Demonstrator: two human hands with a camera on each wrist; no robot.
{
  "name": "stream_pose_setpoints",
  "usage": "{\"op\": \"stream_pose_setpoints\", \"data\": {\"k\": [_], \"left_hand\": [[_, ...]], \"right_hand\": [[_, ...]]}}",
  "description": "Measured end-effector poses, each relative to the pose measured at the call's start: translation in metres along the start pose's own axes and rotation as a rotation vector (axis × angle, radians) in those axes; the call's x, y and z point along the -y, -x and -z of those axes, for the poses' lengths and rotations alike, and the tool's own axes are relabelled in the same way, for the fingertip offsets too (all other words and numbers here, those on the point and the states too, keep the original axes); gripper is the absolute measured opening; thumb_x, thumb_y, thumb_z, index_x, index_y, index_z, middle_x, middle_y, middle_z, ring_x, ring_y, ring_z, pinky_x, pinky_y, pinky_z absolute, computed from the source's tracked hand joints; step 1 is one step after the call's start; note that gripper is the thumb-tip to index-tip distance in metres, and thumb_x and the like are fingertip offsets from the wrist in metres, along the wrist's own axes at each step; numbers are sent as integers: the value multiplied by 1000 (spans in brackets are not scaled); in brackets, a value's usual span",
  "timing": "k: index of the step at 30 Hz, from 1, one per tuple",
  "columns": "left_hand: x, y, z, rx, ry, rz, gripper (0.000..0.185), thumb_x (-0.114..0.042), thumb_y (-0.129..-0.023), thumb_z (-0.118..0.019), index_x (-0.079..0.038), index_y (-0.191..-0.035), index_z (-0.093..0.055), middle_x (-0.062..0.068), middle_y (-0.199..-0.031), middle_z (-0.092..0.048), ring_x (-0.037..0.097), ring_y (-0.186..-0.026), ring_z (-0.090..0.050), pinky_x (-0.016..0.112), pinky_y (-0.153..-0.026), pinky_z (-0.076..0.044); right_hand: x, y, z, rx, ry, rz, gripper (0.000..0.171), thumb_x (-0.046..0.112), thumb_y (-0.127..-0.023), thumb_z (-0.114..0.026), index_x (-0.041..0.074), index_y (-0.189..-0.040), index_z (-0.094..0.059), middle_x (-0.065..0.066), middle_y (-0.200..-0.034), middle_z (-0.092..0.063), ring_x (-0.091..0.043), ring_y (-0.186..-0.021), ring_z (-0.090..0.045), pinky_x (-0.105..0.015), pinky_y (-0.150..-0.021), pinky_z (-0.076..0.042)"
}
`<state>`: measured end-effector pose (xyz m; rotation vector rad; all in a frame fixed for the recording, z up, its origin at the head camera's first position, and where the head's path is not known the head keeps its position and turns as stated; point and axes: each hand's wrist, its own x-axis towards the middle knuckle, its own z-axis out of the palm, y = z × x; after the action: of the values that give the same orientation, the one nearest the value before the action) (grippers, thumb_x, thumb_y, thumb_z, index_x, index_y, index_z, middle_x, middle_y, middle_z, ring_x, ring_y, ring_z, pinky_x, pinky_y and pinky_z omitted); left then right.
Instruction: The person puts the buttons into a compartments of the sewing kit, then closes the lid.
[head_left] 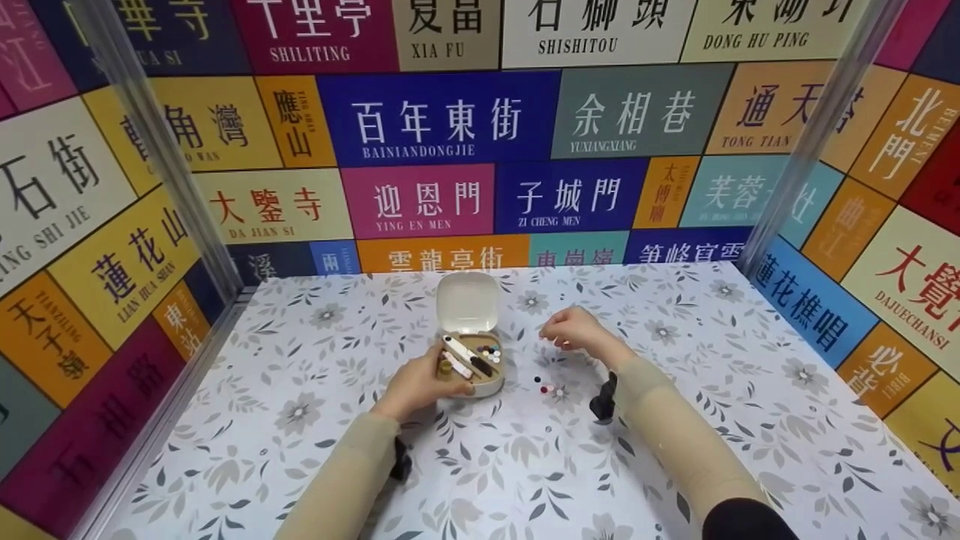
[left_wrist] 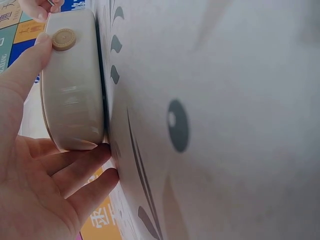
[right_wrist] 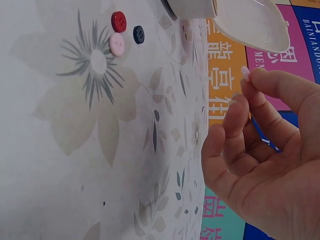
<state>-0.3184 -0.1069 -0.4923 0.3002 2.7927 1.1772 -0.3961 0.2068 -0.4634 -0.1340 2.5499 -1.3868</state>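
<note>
A small cream sewing box stands on the table with its lid raised. My left hand grips its left side, the thumb near the round tan catch and the fingers around the lower edge. In the box lie slim white, pink and black pieces, and several small buttons fill the right part. To the right of the box my right hand pinches a pale pink button between thumb and forefinger, raised over the table. Its other fingers are loosely bent.
A red button, a pink button and a dark button lie together on the flower-patterned tablecloth, right of the box. Walls covered in coloured sign panels rise behind and at both sides, with clear corner posts.
</note>
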Motion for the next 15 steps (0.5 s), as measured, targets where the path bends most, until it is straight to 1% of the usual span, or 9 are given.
{"op": "stream_pose_setpoints", "data": {"k": [3, 9, 15], "left_hand": [[0, 0, 0, 0, 2, 2, 115, -58, -66, -82, -16, -155, -23, 16, -146, -44, 35, -129, -45, 49, -110, -31], [0, 1, 0, 7, 16, 13, 115, -57, -66, -82, -16, -155, -23, 14, -148, -42, 35, -131, -43, 50, -111, -28], [-2, 1, 1, 2, -11, 16, 116, -57, -67, -82, -11, -155, -23, 17, -148, -41, 35, -131, -43, 48, -111, -30]], "right_hand": [[1, 0, -3, -1, 2, 1, 16, 20, -86, -69, 6, -91, -74, -5, -88, -66, -19, -74, -56, -41, -77, -54], [3, 0, -7, -5, -6, 22, 14, 17, -87, -68, 5, -92, -73, -7, -90, -66, -21, -75, -57, -44, -79, -54], [7, -3, -9, 9, 0, 21, 16, 19, -88, -67, 5, -93, -74, -16, -101, -67, -21, -75, -56, -45, -81, -53]]}}
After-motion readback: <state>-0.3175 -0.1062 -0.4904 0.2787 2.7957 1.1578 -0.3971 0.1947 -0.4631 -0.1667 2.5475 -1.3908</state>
